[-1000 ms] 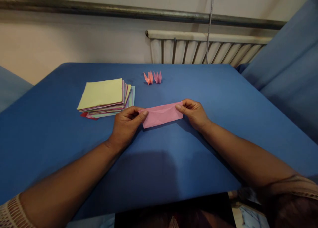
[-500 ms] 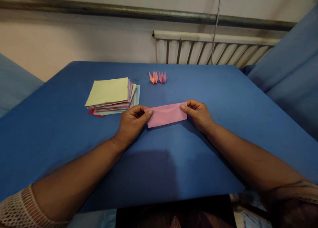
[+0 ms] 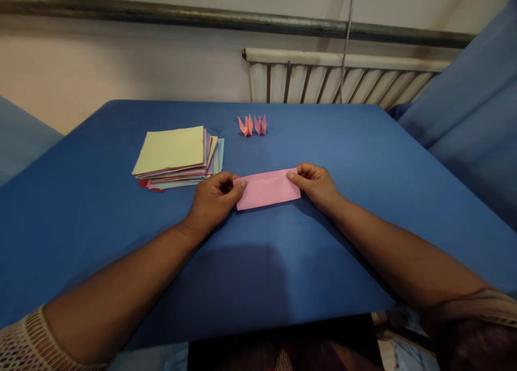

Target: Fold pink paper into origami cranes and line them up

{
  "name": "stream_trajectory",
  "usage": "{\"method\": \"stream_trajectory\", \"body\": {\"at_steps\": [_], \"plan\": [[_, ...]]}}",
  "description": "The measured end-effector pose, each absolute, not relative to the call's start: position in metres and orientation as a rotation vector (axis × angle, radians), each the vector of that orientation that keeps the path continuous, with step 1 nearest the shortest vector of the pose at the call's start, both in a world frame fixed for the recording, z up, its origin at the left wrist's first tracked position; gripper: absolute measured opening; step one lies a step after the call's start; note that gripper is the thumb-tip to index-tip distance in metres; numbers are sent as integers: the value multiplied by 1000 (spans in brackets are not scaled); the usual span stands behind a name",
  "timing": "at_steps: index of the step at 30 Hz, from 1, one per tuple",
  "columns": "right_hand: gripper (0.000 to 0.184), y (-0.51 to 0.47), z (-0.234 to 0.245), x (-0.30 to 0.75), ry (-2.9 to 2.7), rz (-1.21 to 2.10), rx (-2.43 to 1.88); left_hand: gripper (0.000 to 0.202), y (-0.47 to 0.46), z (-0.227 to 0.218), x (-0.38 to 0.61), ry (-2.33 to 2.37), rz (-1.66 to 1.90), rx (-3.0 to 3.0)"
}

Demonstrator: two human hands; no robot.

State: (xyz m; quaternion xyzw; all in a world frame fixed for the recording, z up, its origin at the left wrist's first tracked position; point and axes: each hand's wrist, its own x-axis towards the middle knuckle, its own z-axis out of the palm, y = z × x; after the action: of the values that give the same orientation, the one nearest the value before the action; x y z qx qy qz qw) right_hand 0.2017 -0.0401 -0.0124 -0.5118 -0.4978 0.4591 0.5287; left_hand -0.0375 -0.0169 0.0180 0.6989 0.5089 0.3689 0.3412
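A pink sheet of paper [image 3: 267,188], folded into a long rectangle, lies on the blue table [image 3: 258,242] in front of me. My left hand [image 3: 212,198] pinches its left end with thumb and fingers closed on it. At the right end, my right hand [image 3: 316,184] grips the paper the same way. Both hands rest low on the table surface.
A stack of coloured square papers [image 3: 173,155], yellow on top, sits to the left of my left hand. Two small folded paper figures [image 3: 252,125], orange and pink, stand further back. A white radiator [image 3: 339,80] lines the wall behind; blue fabric [image 3: 476,107] rises at right.
The pink paper now lies flatter, its centre creases no longer standing out. Both hands keep their hold on its ends; the view shifted slightly.
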Motion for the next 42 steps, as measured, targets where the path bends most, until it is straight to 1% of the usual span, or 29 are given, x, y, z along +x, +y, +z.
{"method": "stream_trajectory", "body": {"at_steps": [2,4,7,10,14,17,19,22,27,29,30,32,33,35,37,40,42], "plan": [[34,-38,-17,204,-1305,996,-1355,24,-13,16,-39,1378,862,1957],[33,-38,-19,206,-1453,815,-1500,25,-10,14,-40,1407,767,2088],[26,-37,-19,209,-1692,542,-1668,26,-5,9,-40,1440,651,2225],[20,-37,-16,209,-1874,374,-1769,28,-2,5,-39,1475,533,2343],[18,-37,-13,207,-1952,294,-1852,26,-1,7,-36,1482,385,2520],[17,-37,-12,204,-1974,271,-1884,39,-4,8,-33,1419,526,2718],[17,-38,-11,203,-1985,260,-1897,42,-6,6,-32,1194,551,2840],[17,-39,-10,203,-2007,230,-1907,40,-8,0,-34,760,301,2833],[18,-38,-10,206,-2027,219,-1915,44,-19,5,-37,622,188,2830],[18,-41,-8,204,-2013,168,-1914,48,-25,10,-37,600,121,2874],[21,-44,-7,202,-2013,122,-1894,50,-27,12,-38,594,91,2885],[36,-53,-4,194,-2064,31,-1796,53,-29,11,-39,599,56,2890],[40,-59,-3,189,-2136,39,-1704,54,-29,10,-40,607,52,2887],[43,-73,-3,178,-2335,187,-1539,57,-29,7,-41,629,43,2878],[49,-85,-5,170,-2434,299,-1505,60,-30,8,-42,652,11,2868],[61,-97,-6,166,-2495,312,-1519,61,-35,19,-46,696,-107,2848],[65,-100,-5,168,-2540,310,-1508,61,-39,29,-51,755,-163,2825]]}}
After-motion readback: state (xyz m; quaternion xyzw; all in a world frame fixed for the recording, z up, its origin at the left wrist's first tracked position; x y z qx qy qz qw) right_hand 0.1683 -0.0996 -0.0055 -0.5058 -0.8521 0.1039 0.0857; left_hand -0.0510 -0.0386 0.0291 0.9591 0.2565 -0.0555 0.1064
